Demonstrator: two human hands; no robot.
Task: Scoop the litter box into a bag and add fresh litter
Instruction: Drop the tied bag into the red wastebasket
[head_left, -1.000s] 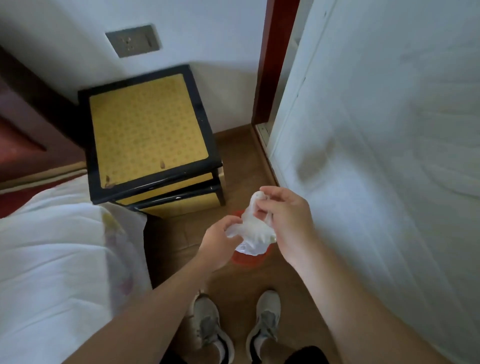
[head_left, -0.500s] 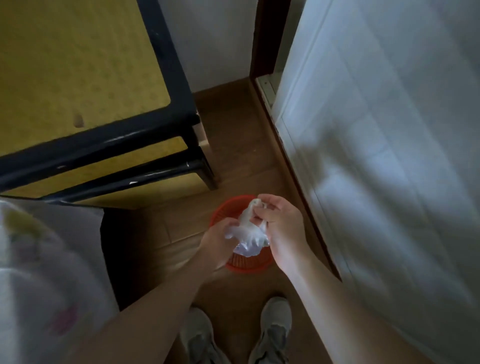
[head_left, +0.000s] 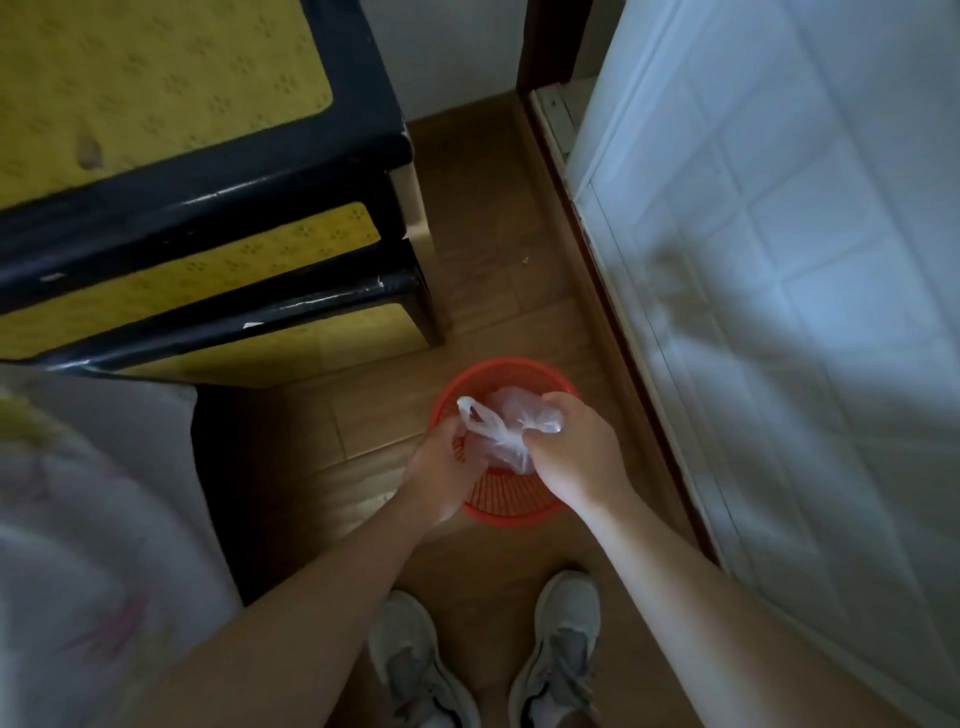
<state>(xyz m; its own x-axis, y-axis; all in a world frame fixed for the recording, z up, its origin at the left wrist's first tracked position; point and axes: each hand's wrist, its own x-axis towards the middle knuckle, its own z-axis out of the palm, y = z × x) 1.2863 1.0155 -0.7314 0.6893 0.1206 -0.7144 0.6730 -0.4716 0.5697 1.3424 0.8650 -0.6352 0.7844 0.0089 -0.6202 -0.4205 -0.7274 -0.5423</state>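
You hold one thin, translucent plastic bag (head_left: 501, 434) right above the red basket (head_left: 511, 512), with its lower part hanging inside the basket's rim. Your right hand (head_left: 576, 452), over the basket's right side, is clenched round a bunched fold of the film. Your left hand (head_left: 441, 467), over the basket's left rim, has its fingers curled at the bag's edge just under a handle loop, and it seems to pinch it.

The bag will likely handle as almost weightless, limp and slippery. It should cling to itself and tear easily. Take it by the mouth edge or the handle loops, one in each hand, and spread it rather than tug the crumpled middle.

Count: one bag, one basket, two hands. Beyond the basket, to its left, stand two nested yellow-topped stools (head_left: 208, 218). Two grey shoes (head_left: 415, 654) are on the floor on its near side. No litter box, scoop or litter shows in this view.
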